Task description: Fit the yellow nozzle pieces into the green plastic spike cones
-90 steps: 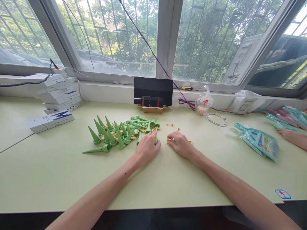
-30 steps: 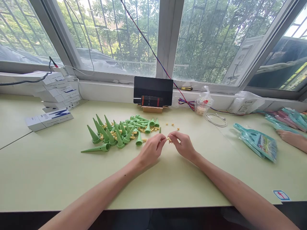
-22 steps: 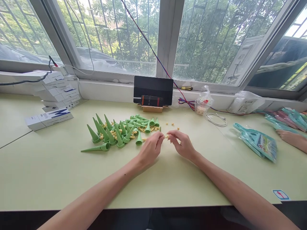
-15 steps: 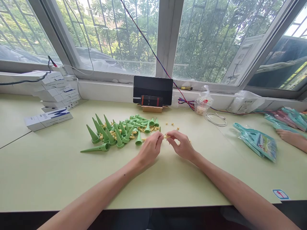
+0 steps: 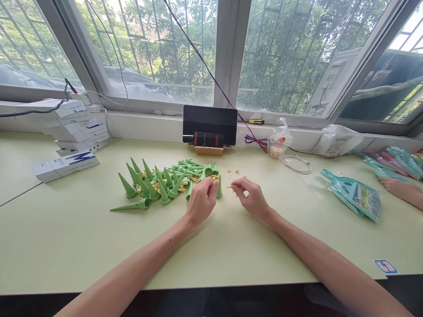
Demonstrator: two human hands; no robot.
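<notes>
My right hand [image 5: 251, 199] pinches a small yellow plastic piece [image 5: 230, 186] between thumb and fingertips, above the table. Across a small gap is my left hand [image 5: 202, 198], its fingers pressed together; whatever they may hold is hidden. A green cone-shaped plastic spike [image 5: 219, 188] stands upright just beyond the left fingertips. Left of that hand lies a cluster of similar green spikes [image 5: 152, 189], some standing tip up, others on their sides, with yellow pieces [image 5: 181, 188] among them. A few loose yellow bits [image 5: 237, 171] lie beyond my right hand.
A tablet [image 5: 210, 123] and a phone [image 5: 207, 139] lean upright on a cardboard stand at the back. White boxes [image 5: 66, 165] are at left. Bagged turquoise dustpan [image 5: 352, 193], white cable [image 5: 297, 164] and another person's hand [image 5: 398, 189] are at right.
My hands have moved apart from where they met. The left went slightly left, uncovering the standing spike; the right keeps a yellow piece.
</notes>
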